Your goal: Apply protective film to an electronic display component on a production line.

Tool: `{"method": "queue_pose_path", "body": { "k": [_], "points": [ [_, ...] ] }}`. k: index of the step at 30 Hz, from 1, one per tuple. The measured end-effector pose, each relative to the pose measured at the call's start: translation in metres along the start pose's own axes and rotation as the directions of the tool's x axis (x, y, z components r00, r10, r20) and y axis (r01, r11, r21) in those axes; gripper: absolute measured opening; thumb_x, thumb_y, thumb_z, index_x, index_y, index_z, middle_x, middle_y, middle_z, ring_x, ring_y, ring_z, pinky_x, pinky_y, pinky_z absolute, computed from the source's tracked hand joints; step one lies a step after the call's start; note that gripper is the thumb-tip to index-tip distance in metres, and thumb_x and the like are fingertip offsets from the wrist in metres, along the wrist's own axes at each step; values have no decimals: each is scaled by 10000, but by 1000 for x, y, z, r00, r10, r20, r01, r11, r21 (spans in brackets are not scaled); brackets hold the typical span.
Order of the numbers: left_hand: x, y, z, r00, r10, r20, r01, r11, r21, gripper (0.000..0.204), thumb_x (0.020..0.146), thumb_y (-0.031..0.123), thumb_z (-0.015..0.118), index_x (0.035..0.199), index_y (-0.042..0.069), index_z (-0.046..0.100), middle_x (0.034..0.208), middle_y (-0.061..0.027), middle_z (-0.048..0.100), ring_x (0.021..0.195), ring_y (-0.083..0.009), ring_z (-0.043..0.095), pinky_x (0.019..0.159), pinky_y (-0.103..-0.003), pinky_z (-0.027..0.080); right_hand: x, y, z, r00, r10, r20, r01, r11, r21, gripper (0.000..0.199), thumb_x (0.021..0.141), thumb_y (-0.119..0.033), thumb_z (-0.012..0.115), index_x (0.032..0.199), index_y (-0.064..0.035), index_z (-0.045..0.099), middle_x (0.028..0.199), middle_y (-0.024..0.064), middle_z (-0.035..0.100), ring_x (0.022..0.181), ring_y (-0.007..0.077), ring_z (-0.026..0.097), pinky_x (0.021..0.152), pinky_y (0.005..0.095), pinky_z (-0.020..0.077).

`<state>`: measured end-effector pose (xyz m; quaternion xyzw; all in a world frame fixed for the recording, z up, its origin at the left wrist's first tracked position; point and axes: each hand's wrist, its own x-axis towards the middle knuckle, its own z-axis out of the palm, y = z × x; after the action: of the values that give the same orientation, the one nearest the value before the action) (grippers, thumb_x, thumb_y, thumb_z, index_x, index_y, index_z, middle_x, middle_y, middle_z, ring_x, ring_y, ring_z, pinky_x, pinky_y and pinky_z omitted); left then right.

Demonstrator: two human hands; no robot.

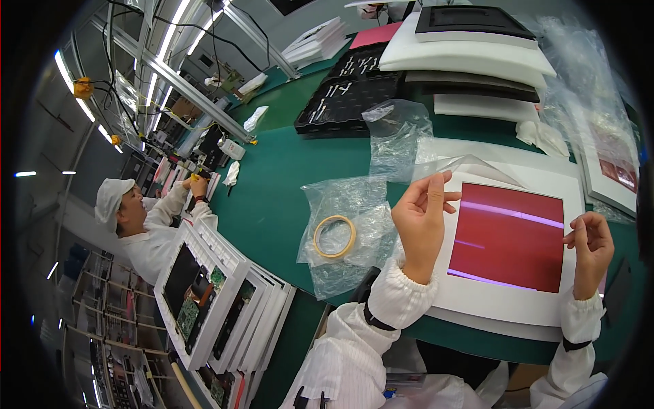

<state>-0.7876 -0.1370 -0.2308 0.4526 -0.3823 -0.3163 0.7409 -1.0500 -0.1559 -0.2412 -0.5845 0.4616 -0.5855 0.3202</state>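
A flat panel with a glossy dark red screen (507, 238) in a white frame (470, 296) lies in front of me, reflecting ceiling lights. My left hand (424, 221) is raised over the panel's left edge, fingers curled together. Just beyond its fingertips, a sheet of clear film (480, 167) curls up along the panel's far edge; I cannot tell whether the fingers hold it. At the panel's right edge is my right hand (591, 249), thumb and fingers drawn together near the screen's border. What it pinches, if anything, is too small to make out.
Left of the panel, a tape roll (334, 236) lies on clear plastic bags (317, 273). Beyond are black trays (347, 95) of small parts and stacked foam sheets (470, 54). Framed units (204, 293) are stacked at left, near a co-worker (146, 225) in white. Plastic wrap (579, 75) lies far right.
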Motion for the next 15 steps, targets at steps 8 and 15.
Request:
{"method": "queue_pose_path", "body": {
  "k": [8, 15],
  "points": [
    [3, 6, -3, 998, 42, -50, -38, 996, 78, 262, 907, 207, 540, 973, -43, 581, 962, -173, 643, 687, -211, 661, 534, -226, 490, 4, -15, 14, 994, -50, -96, 65, 985, 158, 140, 811, 24, 597, 906, -30, 510, 910, 84, 611, 640, 107, 623, 551, 187, 458],
    [2, 4, 2, 996, 76, -55, -70, 992, 105, 278, 911, 239, 530, 954, -32, 576, 988, -182, 636, 683, -214, 663, 537, -221, 492, 4, -17, 9, 993, -66, -94, 72, 996, 59, 86, 807, 3, 610, 889, -20, 617, 856, 67, 645, 630, 132, 635, 540, 208, 483]
  ]
}}
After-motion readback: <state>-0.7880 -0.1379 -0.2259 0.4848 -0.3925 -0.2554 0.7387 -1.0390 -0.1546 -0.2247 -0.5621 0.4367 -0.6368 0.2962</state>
